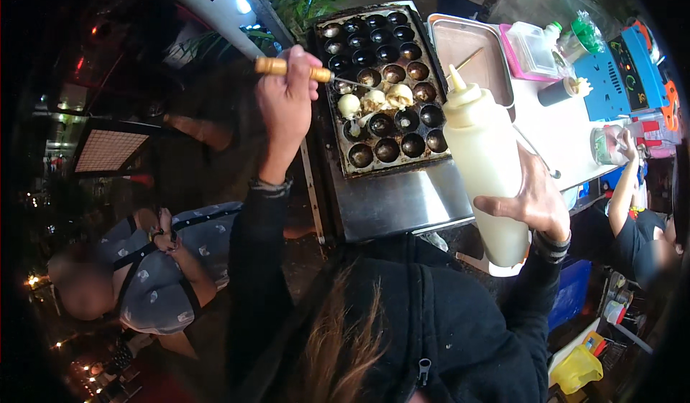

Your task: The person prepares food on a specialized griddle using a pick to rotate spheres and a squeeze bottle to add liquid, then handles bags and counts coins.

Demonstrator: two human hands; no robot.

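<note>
A pick with a turned wooden handle point(270, 66) is gripped in my left hand point(286, 108). Its thin metal shaft reaches over a dark pan with round hollows point(373, 151). Near the pick's tip, several pale, partly cooked batter balls point(399, 97) sit in a middle row, some ragged. My right hand point(530, 196) is wrapped round a large squeeze bottle point(474, 133) of cream-coloured liquid. The bottle stands close to upright in the picture, nozzle toward the far side, beside the pan's right edge. Most other hollows look dark, with brown residue in several.
Right of the pan lie a metal tray point(460, 33) with a stick on it, a clear lidded box point(532, 49) and a dark cup point(557, 93). A blue machine point(617, 72) stands farther right. One person sits at left; another person's hand point(629, 146) touches a clear container at right.
</note>
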